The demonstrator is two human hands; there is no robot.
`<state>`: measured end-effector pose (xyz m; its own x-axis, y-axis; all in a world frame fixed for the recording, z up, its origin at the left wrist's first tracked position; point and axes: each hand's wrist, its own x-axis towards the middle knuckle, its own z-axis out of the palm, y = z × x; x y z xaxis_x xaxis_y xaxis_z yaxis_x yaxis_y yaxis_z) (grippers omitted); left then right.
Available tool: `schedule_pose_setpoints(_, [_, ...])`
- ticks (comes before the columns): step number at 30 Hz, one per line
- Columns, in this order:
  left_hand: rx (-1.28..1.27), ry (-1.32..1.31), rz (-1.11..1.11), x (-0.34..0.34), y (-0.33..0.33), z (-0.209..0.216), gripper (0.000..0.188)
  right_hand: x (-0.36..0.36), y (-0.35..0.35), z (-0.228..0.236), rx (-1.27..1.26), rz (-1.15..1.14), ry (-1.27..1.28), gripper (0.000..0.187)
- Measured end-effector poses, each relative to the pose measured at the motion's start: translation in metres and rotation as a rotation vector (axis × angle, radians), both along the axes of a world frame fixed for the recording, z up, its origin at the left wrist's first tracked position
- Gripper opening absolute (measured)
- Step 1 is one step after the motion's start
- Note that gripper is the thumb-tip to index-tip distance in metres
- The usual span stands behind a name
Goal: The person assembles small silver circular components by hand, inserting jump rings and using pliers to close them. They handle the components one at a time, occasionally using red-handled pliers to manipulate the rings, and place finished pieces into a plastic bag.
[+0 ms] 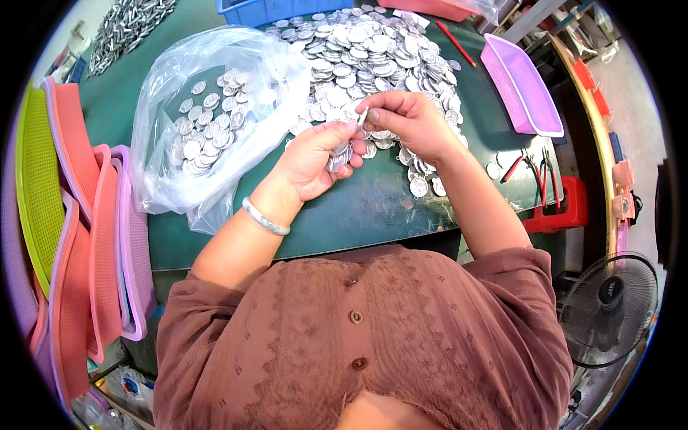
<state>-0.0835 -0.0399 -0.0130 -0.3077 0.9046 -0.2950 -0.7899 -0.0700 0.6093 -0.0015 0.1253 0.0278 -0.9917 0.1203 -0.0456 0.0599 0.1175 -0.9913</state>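
Round silver-coloured metal medallions (358, 50) lie in a large heap on the green table, just beyond my hands. My left hand (321, 154), with a pale bangle (265, 217) on its wrist, is closed round a few medallions (339, 158). Between the fingertips of my right hand (412, 125) one medallion (363, 117) is pinched, seen nearly edge-on, and my left thumb is right beside it. To the left of my hands, a clear plastic bag (161, 100) lies spread wide with many loose medallions (211, 132) inside.
Red-handled pliers (530, 172) lie at the table's right edge near a purple tray (527, 86) and a red pencil-like stick (456, 44). A blue bin (279, 11) and a pile of metal pins (129, 32) stand farther back. Stacked coloured baskets (72, 215) flank the left; a fan (609, 308) stands right.
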Motion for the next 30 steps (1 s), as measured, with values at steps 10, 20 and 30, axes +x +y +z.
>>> schedule_pose_setpoints(10, [-0.028, 0.091, 0.227, 0.014, 0.004, 0.006, 0.006, 0.017, 0.006, -0.001, -0.139, -0.093, -0.079, 0.02])
schedule_pose_setpoints(20, [-0.059, 0.186, 0.194, 0.018, 0.007, 0.001, 0.005, 0.015, -0.001, -0.006, -0.179, -0.133, -0.003, 0.019])
schedule_pose_setpoints(30, [-0.078, 0.19, 0.179, 0.02, 0.007, 0.005, 0.008, 0.014, -0.004, -0.008, -0.002, -0.1, 0.028, 0.019])
